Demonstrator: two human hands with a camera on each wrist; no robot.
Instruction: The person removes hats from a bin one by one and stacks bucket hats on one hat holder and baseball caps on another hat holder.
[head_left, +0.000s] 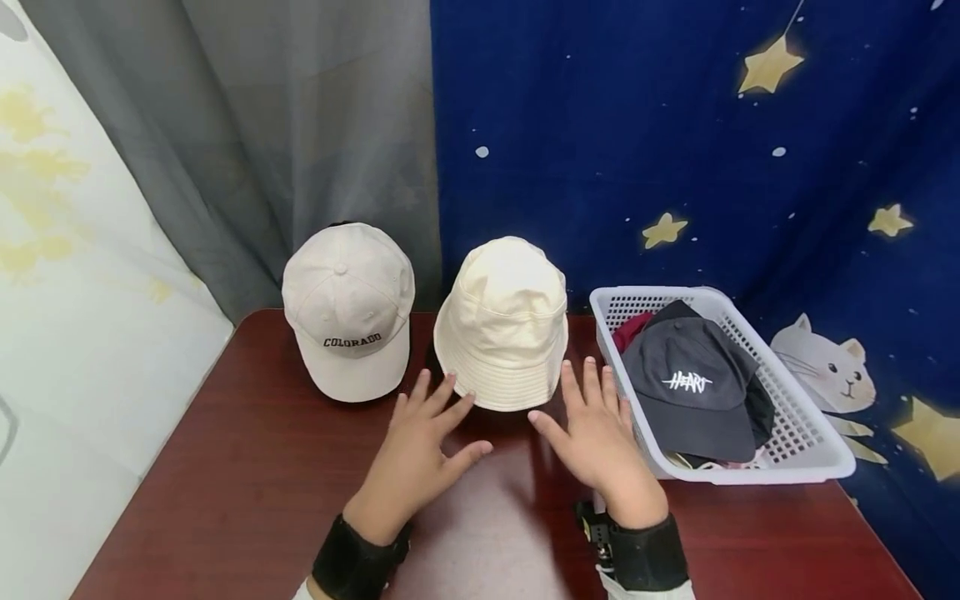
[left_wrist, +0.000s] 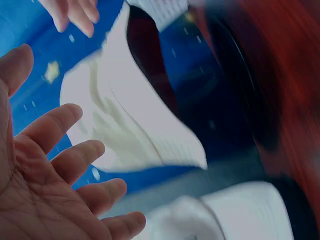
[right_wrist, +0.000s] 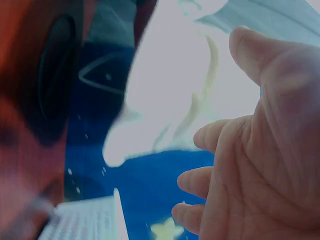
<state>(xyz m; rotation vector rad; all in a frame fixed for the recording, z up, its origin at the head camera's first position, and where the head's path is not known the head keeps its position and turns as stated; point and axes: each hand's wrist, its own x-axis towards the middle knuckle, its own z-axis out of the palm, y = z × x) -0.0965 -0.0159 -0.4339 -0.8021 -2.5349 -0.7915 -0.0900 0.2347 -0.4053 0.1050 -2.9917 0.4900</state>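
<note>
A cream bucket hat [head_left: 506, 325] sits upright at the back middle of the table, its brim toward me. My left hand [head_left: 420, 450] is spread with straight fingers just in front of the hat's left side. On the other side, my right hand [head_left: 600, 433] reaches out with its fingers extended, near the brim's right edge. Both palms show bare in the wrist views, the left palm [left_wrist: 50, 185] and the right palm [right_wrist: 270, 145] facing the hat. Left of the bucket hat stands a beige baseball cap [head_left: 348, 308] lettered COLORADO.
On the right, a white plastic basket [head_left: 817, 454] holds a dark grey cap [head_left: 690, 383] lettered HEART, with other caps beneath it. Behind the red-brown table [head_left: 247, 467] hang a grey curtain [head_left: 360, 108] and a blue star-patterned curtain [head_left: 570, 108].
</note>
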